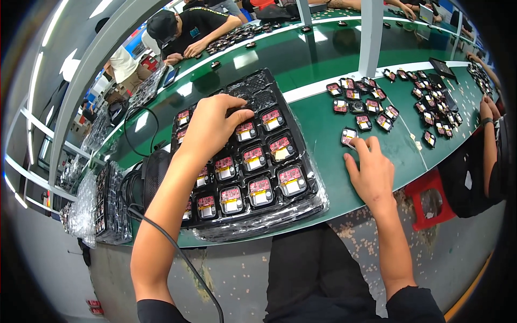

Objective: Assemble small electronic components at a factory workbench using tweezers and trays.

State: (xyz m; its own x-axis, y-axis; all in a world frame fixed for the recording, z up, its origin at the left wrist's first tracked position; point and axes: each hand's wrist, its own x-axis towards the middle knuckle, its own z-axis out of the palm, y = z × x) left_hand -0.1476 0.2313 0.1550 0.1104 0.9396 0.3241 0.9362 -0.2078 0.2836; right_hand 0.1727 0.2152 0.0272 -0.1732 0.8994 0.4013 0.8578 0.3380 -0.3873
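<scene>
My left hand [215, 121] is over the upper part of a black moulded tray [277, 207]. Its thumb and forefinger are apart above a pocket, with only dark plastic showing between them; the other fingers are partly hidden. Small square electronic modules [260, 192] with black rims and red and white insides fill the lower pockets. To the right, my right hand [371, 169] rests over the green bench with its fingers spread. Its forefinger touches one loose module [348, 134], while the thumb stays off to the side.
More loose modules [363, 122] lie right of the tray, beside a white post [371, 43]. Wrapped trays [110, 202] stand at the left. A black cable [177, 247] runs below my left forearm. Co-workers sit across and at the right, near a red stool [428, 202].
</scene>
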